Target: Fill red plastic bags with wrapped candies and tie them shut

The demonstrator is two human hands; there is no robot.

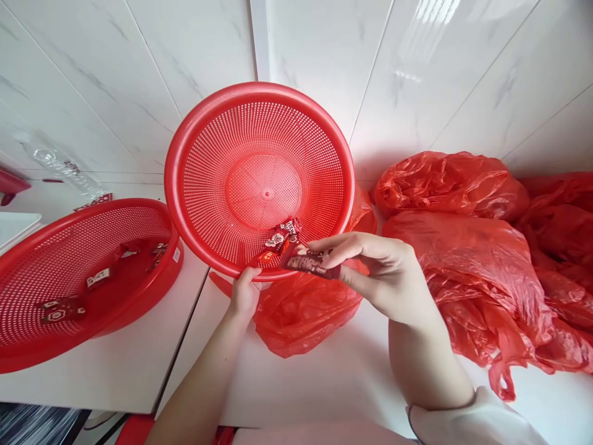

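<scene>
A red plastic mesh basket [259, 93] is tilted towards me, resting over a red plastic bag [306, 315]. My left hand [244, 293] grips its near rim, thumb on top. Between the thumb and fingers of my right hand [375, 262] is a dark red wrapped snack bar [308, 261], held over the basket's lower right edge. Small wrapped snacks [280, 236] lie inside the basket close to that bar, with an orange packet [266, 256] beside them. The right hand's fingers are closed on the wrapper's end.
To the left, a second red basket [139, 324] holds several wrapped snacks. Full red plastic bags [467, 266] crowd the right side against the tiled wall [315, 49]. A clear plastic bottle [65, 167] lies at the back left. A seam runs between two white tabletops [185, 346].
</scene>
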